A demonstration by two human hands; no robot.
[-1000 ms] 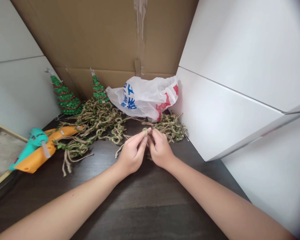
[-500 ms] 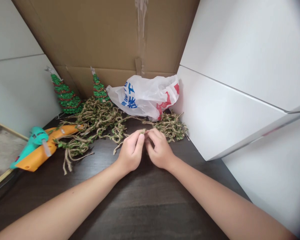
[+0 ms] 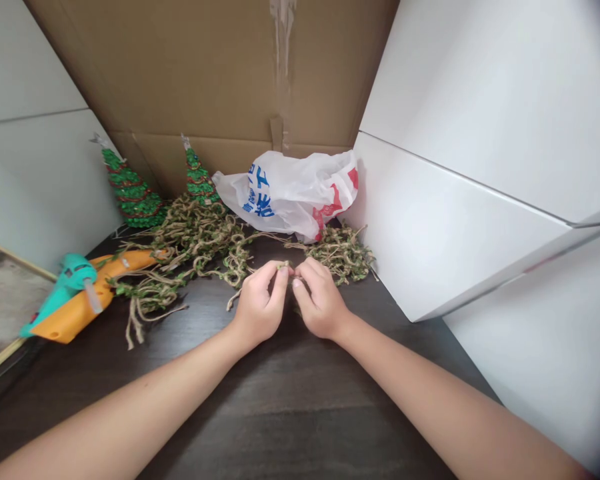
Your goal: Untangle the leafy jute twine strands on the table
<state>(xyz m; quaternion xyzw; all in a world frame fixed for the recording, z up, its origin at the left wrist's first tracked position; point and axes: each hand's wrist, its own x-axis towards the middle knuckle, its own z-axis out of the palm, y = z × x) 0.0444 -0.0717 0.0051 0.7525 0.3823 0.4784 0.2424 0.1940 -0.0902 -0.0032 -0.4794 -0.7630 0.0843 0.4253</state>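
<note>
My left hand [image 3: 261, 301] pinches a piece of leafy twine [image 3: 283, 266] between thumb and fingers, in the middle of the dark table [image 3: 300, 413]. Close beside it, my right hand [image 3: 321, 300] is closed with its fingertips at the same twine; the exact hold is partly hidden. A short twine end [image 3: 233, 298] sticks out to the left of my left hand. Behind my hands to the left lies a large tangle of twine with green leaves [image 3: 200, 233]. A smaller leafy twine pile [image 3: 341, 253] rests just beyond my right hand.
A white plastic bag [image 3: 290, 190] lies at the back before a cardboard panel [image 3: 195, 73]. Two small green Christmas trees [image 3: 133, 190] stand back left. A teal and orange glue gun [image 3: 75, 293] lies at left. White boxes [image 3: 460, 220] bound the right side.
My right thumb has shifted slightly up towards the twine, and the fingertips have moved a little. Both hands stay in nearly the same place; everything else is still.
</note>
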